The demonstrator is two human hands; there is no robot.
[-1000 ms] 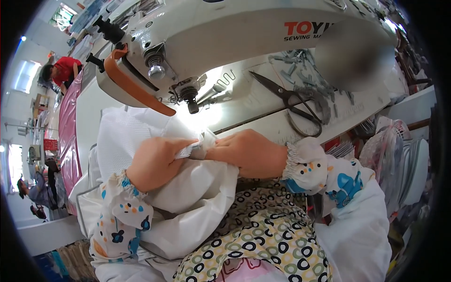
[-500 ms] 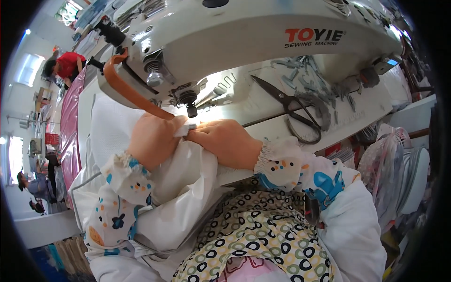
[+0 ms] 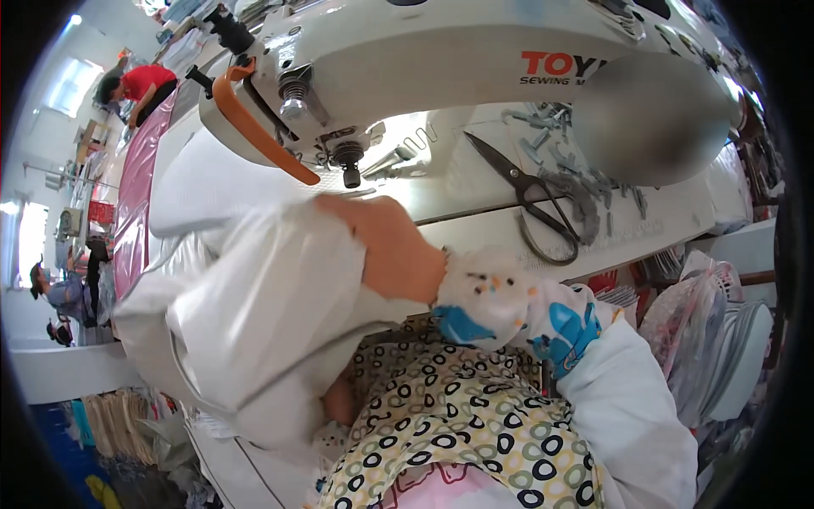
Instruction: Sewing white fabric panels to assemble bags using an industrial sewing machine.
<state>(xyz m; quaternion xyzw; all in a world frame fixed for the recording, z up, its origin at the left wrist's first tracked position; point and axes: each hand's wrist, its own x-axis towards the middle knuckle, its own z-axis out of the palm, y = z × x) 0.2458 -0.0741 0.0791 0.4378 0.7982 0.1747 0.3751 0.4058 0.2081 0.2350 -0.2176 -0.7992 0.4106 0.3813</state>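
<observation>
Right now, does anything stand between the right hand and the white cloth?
Nothing visible does: the right hand touches the white cloth. The black scissors lie off to the hand's right, clear of both.

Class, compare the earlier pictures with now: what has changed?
The left grip left the fabric's edge and dropped toward the apron, mostly hidden behind the white fabric, which has been lifted. Whether it holds anything is unclear. The right grip still holds the fabric. Scissors and sewing machine stayed.
</observation>
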